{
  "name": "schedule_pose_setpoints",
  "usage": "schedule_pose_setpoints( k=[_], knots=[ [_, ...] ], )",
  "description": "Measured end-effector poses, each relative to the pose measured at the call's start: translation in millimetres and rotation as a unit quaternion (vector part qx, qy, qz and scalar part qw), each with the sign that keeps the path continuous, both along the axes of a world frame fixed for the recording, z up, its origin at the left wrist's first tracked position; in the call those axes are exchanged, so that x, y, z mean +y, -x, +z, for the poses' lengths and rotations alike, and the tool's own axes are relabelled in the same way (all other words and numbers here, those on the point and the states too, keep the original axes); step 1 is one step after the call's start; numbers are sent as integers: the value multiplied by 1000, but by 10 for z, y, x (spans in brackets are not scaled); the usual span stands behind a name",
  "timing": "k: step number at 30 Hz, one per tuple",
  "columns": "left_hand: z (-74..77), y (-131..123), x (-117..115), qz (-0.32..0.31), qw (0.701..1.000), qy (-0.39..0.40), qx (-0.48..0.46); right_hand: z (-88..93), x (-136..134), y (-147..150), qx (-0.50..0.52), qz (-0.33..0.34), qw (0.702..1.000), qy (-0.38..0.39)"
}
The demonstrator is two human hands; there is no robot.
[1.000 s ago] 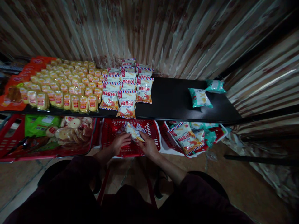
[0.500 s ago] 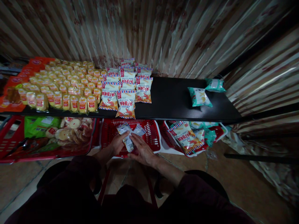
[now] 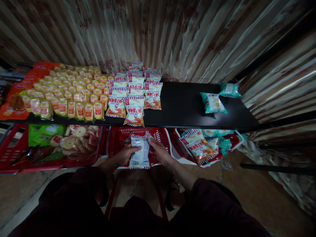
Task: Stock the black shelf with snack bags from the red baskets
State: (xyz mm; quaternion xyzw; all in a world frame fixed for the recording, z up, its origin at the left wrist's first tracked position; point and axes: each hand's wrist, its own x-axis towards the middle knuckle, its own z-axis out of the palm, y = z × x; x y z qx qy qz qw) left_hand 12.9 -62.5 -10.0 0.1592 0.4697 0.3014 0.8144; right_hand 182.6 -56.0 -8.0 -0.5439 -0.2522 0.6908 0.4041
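Between my hands is a snack bag [image 3: 140, 156], its pale printed back turned up and striped seals at both ends. My left hand [image 3: 124, 154] grips its left side, thumb lying across the front. On the other side, my right hand [image 3: 159, 151] is closed on the bag's upper right edge. The bag is over a red basket [image 3: 161, 135] whose floor is partly hidden by it; at least one more bag lies in there. Straight ahead, several matching snack bags [image 3: 134, 112] stand in rows on the black shelf [image 3: 182, 108], fronts facing me.
Left on the shelf are rows of wrapped small cakes [image 3: 80, 111] and orange packets [image 3: 17, 98]. Two teal bags [image 3: 213, 102] lie at the right. Below, one basket [image 3: 81, 161] holds round crackers [image 3: 80, 131]; another basket [image 3: 176, 135] holds mixed bags [image 3: 197, 146].
Both hands have moved apart to the sides of one snack bag, which is now held upright and flat toward me. Before, they were together over crossed bags lower in the basket.
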Motion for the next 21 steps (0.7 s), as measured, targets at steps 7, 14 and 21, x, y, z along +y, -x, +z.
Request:
schedule_pose_setpoints(
  k=[7, 14, 21],
  knots=[
    [100, 3, -14, -35, 999, 22, 30, 37, 69, -42, 35, -66, 993, 96],
    [80, 43, 82, 41, 999, -23, 27, 36, 80, -52, 21, -77, 992, 96],
    [23, 92, 168, 74, 989, -70, 109, 22, 63, -2, -3, -45, 995, 91]
  ],
)
